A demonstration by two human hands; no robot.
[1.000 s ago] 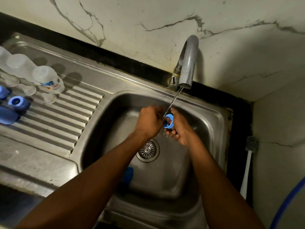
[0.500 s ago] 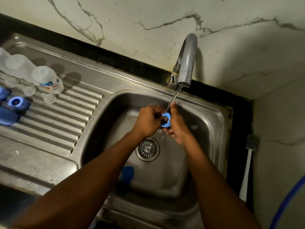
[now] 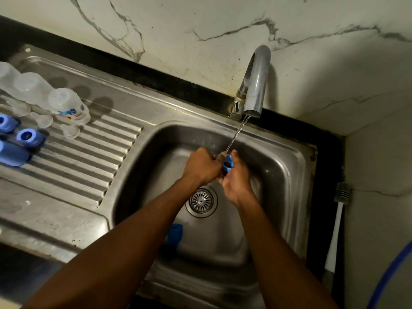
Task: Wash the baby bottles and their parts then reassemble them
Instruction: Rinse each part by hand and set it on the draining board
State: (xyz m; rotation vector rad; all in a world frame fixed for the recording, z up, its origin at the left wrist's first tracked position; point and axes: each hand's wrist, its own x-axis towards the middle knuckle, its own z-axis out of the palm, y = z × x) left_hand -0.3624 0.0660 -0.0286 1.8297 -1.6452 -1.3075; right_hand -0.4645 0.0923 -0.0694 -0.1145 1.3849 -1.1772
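Note:
Over the sink basin [image 3: 278,175], both hands hold a small blue bottle ring [image 3: 227,164] under the thin stream from the steel tap [image 3: 255,85]. My left hand [image 3: 201,165] grips it from the left with curled fingers. My right hand [image 3: 237,177] cups and holds it from the right. Another blue part [image 3: 175,235] lies in the basin, half hidden behind my left forearm. On the ribbed drainboard [image 3: 89,157] at the left stand clear baby bottles [image 3: 69,105], clear teats [image 3: 44,120] and blue caps and rings [image 3: 30,137].
The round drain strainer [image 3: 201,200] sits in the basin floor below my hands. A white-handled brush [image 3: 336,224] leans in the right corner beside a blue hose [image 3: 392,273]. A marble wall rises behind the tap.
Both hands have turned the blue ring so it now shows edge-on under the stream. The hands stay at the same spot over the basin.

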